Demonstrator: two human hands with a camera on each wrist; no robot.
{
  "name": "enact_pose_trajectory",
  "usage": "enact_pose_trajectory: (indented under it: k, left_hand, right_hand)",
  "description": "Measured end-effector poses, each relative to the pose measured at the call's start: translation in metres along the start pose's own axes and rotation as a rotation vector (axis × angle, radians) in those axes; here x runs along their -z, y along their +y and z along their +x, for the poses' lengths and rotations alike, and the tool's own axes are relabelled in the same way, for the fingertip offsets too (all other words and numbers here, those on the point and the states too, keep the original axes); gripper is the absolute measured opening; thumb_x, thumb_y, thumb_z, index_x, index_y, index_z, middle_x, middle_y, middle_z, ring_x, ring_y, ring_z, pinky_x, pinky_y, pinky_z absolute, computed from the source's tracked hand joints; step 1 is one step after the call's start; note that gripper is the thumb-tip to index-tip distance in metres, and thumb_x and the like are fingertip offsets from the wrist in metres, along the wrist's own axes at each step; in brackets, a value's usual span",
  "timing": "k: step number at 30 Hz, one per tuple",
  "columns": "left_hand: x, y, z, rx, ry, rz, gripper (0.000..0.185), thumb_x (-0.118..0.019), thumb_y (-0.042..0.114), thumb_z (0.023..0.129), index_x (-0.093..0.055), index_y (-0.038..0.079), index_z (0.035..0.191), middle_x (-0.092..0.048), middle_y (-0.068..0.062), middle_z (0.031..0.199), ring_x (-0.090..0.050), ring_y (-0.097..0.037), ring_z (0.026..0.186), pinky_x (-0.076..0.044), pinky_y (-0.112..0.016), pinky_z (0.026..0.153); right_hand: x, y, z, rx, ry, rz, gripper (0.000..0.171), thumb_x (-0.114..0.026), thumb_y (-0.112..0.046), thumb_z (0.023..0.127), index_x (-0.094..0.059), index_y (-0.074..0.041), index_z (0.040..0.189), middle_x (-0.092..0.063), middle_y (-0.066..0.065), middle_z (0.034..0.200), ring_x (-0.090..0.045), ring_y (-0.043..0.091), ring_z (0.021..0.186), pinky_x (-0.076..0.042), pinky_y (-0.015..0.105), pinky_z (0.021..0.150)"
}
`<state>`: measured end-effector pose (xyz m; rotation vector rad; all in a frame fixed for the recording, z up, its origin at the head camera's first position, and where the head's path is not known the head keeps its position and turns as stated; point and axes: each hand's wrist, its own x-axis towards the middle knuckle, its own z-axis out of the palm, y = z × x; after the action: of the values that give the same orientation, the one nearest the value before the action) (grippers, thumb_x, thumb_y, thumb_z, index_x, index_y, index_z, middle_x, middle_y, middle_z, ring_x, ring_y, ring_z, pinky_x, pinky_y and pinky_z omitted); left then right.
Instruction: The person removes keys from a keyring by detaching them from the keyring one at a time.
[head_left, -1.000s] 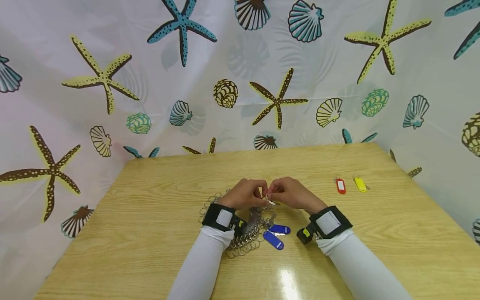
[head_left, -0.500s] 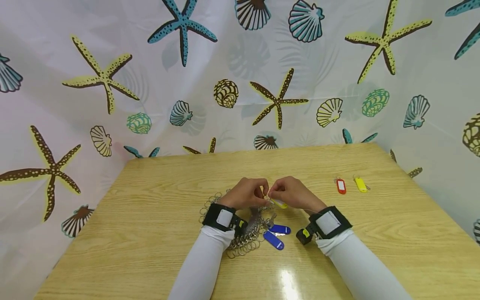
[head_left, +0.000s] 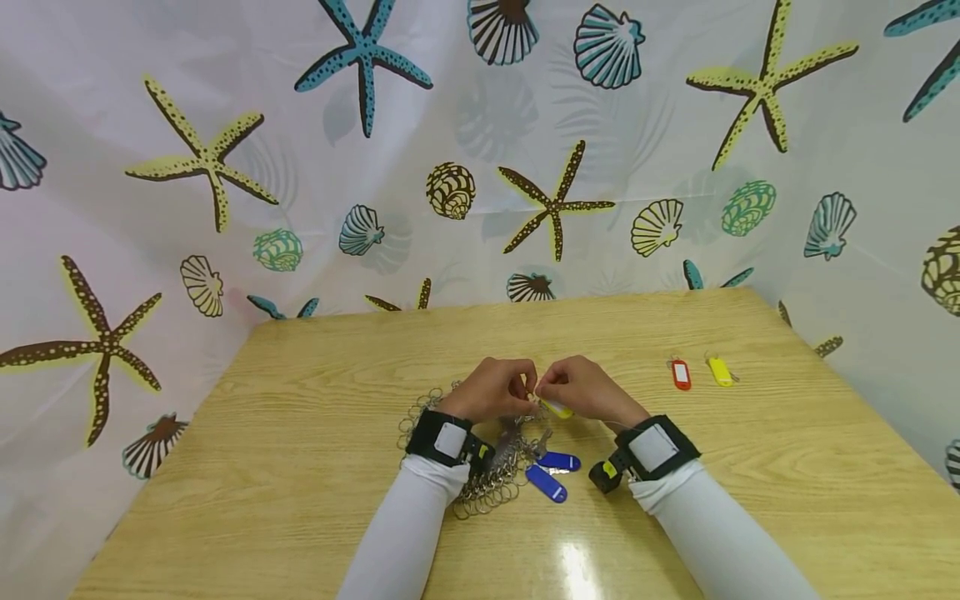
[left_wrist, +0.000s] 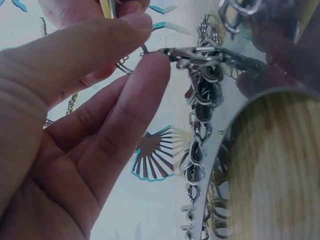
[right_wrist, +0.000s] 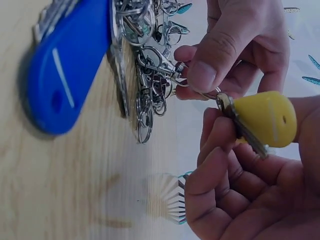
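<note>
Left hand pinches a metal clasp at the end of the chain pile, thumb and forefinger closed on it. Right hand grips the yellow key tag, its split ring right at the clasp. Can't tell if ring and clasp are joined yet; looks mid-attach to me. Two blue tags lie just below the hands, beside the chain pile. A red tag and a second yellow tag sit well off to the right of the right hand, on the table.
</note>
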<state>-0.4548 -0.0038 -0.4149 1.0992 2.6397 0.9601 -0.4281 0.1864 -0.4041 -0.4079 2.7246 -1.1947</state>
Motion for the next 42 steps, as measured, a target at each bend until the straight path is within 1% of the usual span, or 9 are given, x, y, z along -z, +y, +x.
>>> enact_pose_trajectory:
  k: [7,13,19,23,32,38,42]
  left_hand:
    - [-0.0006,0.0012,0.0005,-0.001,0.011,0.002,0.021,-0.079,0.014,0.082,-0.060,0.011,0.092,-0.063,0.003,0.074,-0.060,-0.010,0.065,-0.048,-0.022,0.058]
    - [-0.0018,0.0018,0.0011,-0.007,0.001,0.017,0.021,-0.078,0.014,0.082,-0.059,0.013,0.091,-0.063,0.004,0.074,-0.060,-0.009,0.065,-0.048,-0.022,0.058]
    - [-0.0020,0.0012,0.0013,-0.011,-0.002,0.019,0.021,-0.078,0.016,0.083,-0.059,0.013,0.090,-0.062,0.004,0.075,-0.059,-0.009,0.066,-0.048,-0.022,0.058]
    - [-0.0024,0.0002,0.0019,-0.009,-0.004,0.015,0.022,-0.079,0.017,0.082,-0.059,0.012,0.091,-0.062,0.004,0.075,-0.060,-0.009,0.067,-0.048,-0.022,0.058]
    - [-0.0019,-0.0018,0.0018,-0.011,0.001,-0.009,0.021,-0.079,0.013,0.081,-0.063,0.010,0.094,-0.063,0.004,0.076,-0.061,-0.008,0.068,-0.050,-0.022,0.060]
    - [-0.0010,-0.0018,0.0024,-0.026,-0.003,-0.016,0.023,-0.080,0.010,0.080,-0.064,0.010,0.095,-0.065,0.004,0.079,-0.063,-0.006,0.071,-0.051,-0.021,0.064]
    - [-0.0008,-0.0011,0.0025,-0.016,-0.011,-0.042,0.025,-0.080,0.008,0.079,-0.062,0.011,0.096,-0.066,0.004,0.082,-0.064,-0.006,0.074,-0.052,-0.021,0.067]
  right_hand:
    - [-0.0003,0.0012,-0.0002,0.035,0.005,0.014,0.012,-0.063,-0.016,0.093,-0.067,-0.007,0.088,-0.063,0.004,0.084,-0.054,0.018,0.075,-0.042,0.030,0.065]
    - [-0.0006,0.0013,-0.0003,0.028,0.003,0.008,0.013,-0.063,-0.016,0.093,-0.068,-0.006,0.086,-0.063,0.003,0.083,-0.053,0.017,0.073,-0.041,0.029,0.064]
    - [-0.0012,0.0018,-0.0006,0.097,-0.001,-0.010,0.008,-0.064,-0.012,0.092,-0.065,-0.007,0.087,-0.062,0.002,0.077,-0.051,0.016,0.069,-0.040,0.030,0.063]
    - [-0.0017,0.0022,-0.0002,0.120,0.006,-0.036,0.008,-0.065,-0.012,0.092,-0.064,-0.008,0.086,-0.060,0.001,0.074,-0.050,0.015,0.066,-0.038,0.030,0.061]
    - [-0.0022,0.0044,-0.0001,0.175,-0.006,-0.047,0.005,-0.063,-0.009,0.093,-0.063,-0.008,0.088,-0.062,0.003,0.076,-0.052,0.015,0.065,-0.039,0.030,0.059]
    - [-0.0014,0.0072,0.0019,0.202,-0.009,-0.052,0.004,-0.062,-0.008,0.093,-0.065,-0.007,0.090,-0.063,0.003,0.079,-0.053,0.015,0.069,-0.041,0.030,0.062]
    - [-0.0006,0.0093,0.0024,0.204,-0.021,-0.046,0.006,-0.061,-0.008,0.094,-0.065,-0.007,0.091,-0.062,0.001,0.080,-0.052,0.015,0.070,-0.041,0.031,0.064]
